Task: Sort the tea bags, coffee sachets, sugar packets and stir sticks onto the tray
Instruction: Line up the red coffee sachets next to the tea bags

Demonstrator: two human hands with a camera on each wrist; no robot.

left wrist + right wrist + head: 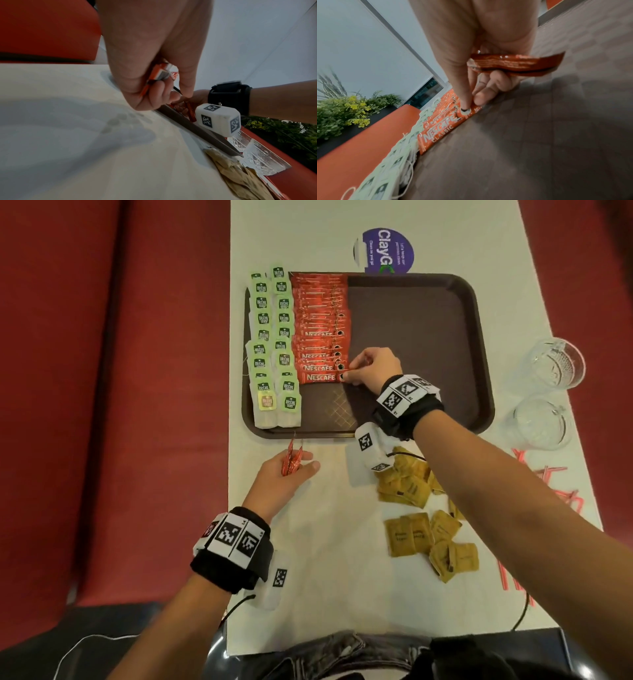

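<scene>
The right hand [371,368] has its grip narrow: thumb and forefinger tips press on the end of the nearest Nescafé sachet [442,130] in the red column, while the remaining fingers curl round a spare sachet [517,63] held crosswise in the palm. The left hand [279,477] rests on the table [325,559] just short of the tray's near edge, its grip closed on a small bundle of coffee sachets [293,460] that stand up between the fingers.

The step in hand looks like laying coffee sachets one by one down the column. To do it well, each new sachet should overlap the last like a roof tile, its end level with the row's right edge and its left end close against the tea bags [274,344] without riding onto them. A light press should settle it; a hard push would likely shuffle the slick foil rows above. The spare sachet in the palm probably goes next, below the one now being pressed.

The brown tray [428,337] has its right part bare, with bare floor also left below the red column. On the table lie the brown sugar packets [428,539] in loose heaps under and beside the right forearm, and red stir sticks [548,474] at the far right, partly hidden by the arm. Two cut-glass tumblers [555,364] stand just beside the tray's right rim; a wide sweep of the right arm toward the sticks could catch them. A round purple sticker [387,251] lies beyond the tray.
</scene>
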